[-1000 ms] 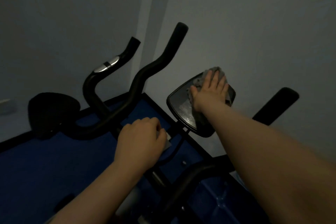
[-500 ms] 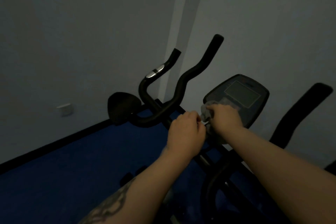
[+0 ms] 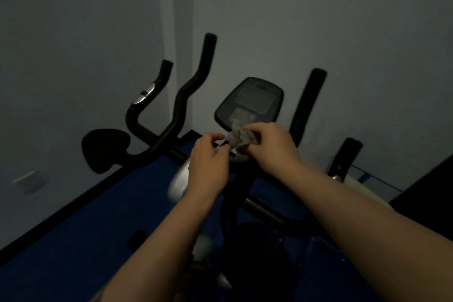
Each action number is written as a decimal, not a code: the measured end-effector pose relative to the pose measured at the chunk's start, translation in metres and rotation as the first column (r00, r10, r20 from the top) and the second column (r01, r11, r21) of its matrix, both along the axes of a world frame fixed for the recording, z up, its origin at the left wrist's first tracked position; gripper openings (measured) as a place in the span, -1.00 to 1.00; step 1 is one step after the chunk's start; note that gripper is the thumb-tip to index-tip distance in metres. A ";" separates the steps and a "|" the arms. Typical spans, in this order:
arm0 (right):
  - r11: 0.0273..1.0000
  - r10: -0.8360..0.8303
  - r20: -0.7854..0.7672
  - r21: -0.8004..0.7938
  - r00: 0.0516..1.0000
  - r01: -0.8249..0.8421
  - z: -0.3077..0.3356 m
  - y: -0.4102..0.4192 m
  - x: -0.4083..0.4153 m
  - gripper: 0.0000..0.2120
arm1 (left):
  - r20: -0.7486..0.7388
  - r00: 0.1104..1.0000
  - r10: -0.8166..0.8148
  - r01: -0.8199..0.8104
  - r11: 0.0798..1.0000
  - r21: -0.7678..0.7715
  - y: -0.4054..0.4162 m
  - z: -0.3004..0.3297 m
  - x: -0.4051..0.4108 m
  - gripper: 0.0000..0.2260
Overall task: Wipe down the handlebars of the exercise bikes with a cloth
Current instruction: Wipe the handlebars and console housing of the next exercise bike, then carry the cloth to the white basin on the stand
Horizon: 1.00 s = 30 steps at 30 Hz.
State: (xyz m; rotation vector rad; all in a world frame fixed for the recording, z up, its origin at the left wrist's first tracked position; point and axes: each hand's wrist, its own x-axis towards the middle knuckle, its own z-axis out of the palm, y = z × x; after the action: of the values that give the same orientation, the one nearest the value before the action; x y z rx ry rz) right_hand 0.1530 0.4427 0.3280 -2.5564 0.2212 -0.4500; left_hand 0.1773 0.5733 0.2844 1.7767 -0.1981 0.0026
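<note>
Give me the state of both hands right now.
Left hand: pinching an edge of the cloth.
Right hand: gripping the cloth.

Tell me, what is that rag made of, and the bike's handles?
The rag looks like soft grey fabric: it bunches and wrinkles between the left hand and right hand. The handles look like matte black foam or rubber over a tube; the dim light leaves that open. One has a shiny metal-looking patch.

Console [image 3: 250, 103] stands centred between the left handlebar [image 3: 186, 95] and right handlebar [image 3: 307, 103]. Both hands meet just before the console, the cloth [image 3: 239, 137] between left hand [image 3: 208, 167] and right hand [image 3: 272, 144] (a second bike's handlebar [image 3: 144, 103] further left).
</note>
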 end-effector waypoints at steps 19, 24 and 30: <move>0.896 -0.352 -0.315 0.161 0.882 0.414 -0.086 -0.250 -0.310 -0.73 | 0.160 0.899 -0.407 0.381 0.909 0.171 -0.251 -0.044 -0.235 -0.87; 0.779 -0.388 -0.591 0.199 0.707 0.594 -0.155 -0.281 -0.348 -0.67 | -0.204 0.839 -0.505 0.534 0.689 0.489 -0.271 -0.124 -0.256 -0.92; 0.652 -0.383 -0.724 0.228 0.574 0.723 -0.212 -0.308 -0.355 -0.63 | -0.575 0.677 -0.460 0.736 0.404 0.543 -0.287 -0.188 -0.235 -0.81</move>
State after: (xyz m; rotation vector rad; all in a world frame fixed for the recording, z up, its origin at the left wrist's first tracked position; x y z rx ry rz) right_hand -0.2018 0.1347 0.1155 -1.9352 1.2911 0.2608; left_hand -0.0581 0.2862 0.0968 2.3827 -0.6862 -1.0926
